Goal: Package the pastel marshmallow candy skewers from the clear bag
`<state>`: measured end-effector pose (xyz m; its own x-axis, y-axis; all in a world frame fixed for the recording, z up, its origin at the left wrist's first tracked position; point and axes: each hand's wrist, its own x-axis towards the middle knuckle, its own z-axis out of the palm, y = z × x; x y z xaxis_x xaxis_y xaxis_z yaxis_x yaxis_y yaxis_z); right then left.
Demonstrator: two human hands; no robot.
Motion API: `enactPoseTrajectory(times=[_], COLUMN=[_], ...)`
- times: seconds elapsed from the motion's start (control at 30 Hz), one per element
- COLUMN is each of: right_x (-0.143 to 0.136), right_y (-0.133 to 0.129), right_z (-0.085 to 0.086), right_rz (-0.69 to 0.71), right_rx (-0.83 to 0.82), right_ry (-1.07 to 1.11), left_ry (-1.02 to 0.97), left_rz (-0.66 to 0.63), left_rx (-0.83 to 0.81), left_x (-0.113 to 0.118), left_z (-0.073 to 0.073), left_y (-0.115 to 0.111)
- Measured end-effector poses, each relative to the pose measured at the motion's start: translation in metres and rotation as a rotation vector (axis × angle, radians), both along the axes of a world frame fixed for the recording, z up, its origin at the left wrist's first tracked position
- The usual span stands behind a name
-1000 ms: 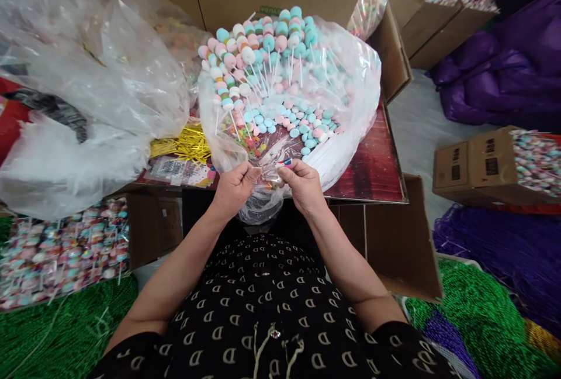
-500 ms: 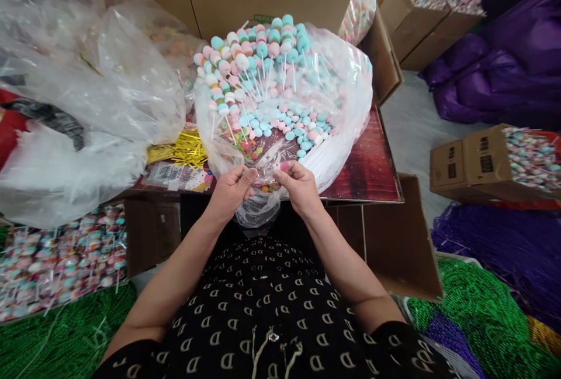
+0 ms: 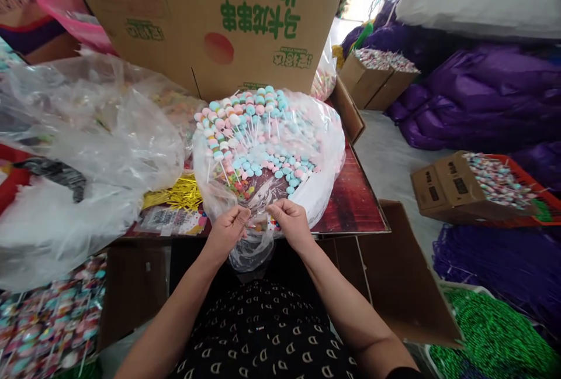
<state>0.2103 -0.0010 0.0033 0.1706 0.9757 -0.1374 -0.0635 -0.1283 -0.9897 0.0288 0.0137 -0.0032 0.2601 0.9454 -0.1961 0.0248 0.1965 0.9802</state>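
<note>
At the table's front edge, my left hand (image 3: 231, 226) and my right hand (image 3: 289, 221) face each other in a pinch. Between their fingertips is a small clear plastic piece, hard to make out. Just beyond them lies a large clear plastic bag (image 3: 322, 183), spread open. Several candy skewers (image 3: 245, 111) in pink, blue and white rest on it with their sticks toward me. Loose blue and pink candies (image 3: 291, 169) and small colorful ring candies (image 3: 239, 186) lie nearer. Left of the bag are gold twist ties (image 3: 177, 193) and printed cards (image 3: 173, 220).
A large cardboard box (image 3: 263, 22) stands behind the bag. More plastic bags (image 3: 100, 127) cover the left side. An open box (image 3: 394, 274) sits at the lower right. Boxes of candies (image 3: 460, 189), purple sacks (image 3: 477, 98) and green strands (image 3: 499, 326) are farther right.
The view has tilted upward, so more of the large box shows and the table sits lower. Both hands remain close together, and the pink patch by my right fingertips no longer shows.
</note>
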Motion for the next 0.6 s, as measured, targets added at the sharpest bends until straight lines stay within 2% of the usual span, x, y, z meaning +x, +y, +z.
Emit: enactPoseTrajectory(times=[0.2, 0.33, 0.47, 0.53, 0.6], right_x=[-0.001, 0.012, 0.044, 0.059, 0.068], right_y=[0.010, 0.033, 0.084, 0.117, 0.148], right_z=[0.006, 0.017, 0.047, 0.062, 0.074], right_rz=[0.032, 0.024, -0.232, -0.289, -0.271], right_rx=[0.131, 0.189, 0.231, 0.265, 0.215], right_ry=[-0.178, -0.301, -0.434, -0.538, -0.686], left_ry=[0.024, 0.003, -0.095, -0.173, -0.248], left_rz=[0.066, 0.150, 0.252, 0.286, 0.309], left_rx=[0.024, 0.026, 0.018, 0.005, -0.024], left_x=[0.001, -0.004, -0.008, -0.007, -0.004], left_z=[0.007, 0.007, 0.004, 0.005, 0.007], left_y=[0.001, 0.006, 0.009, 0.009, 0.009])
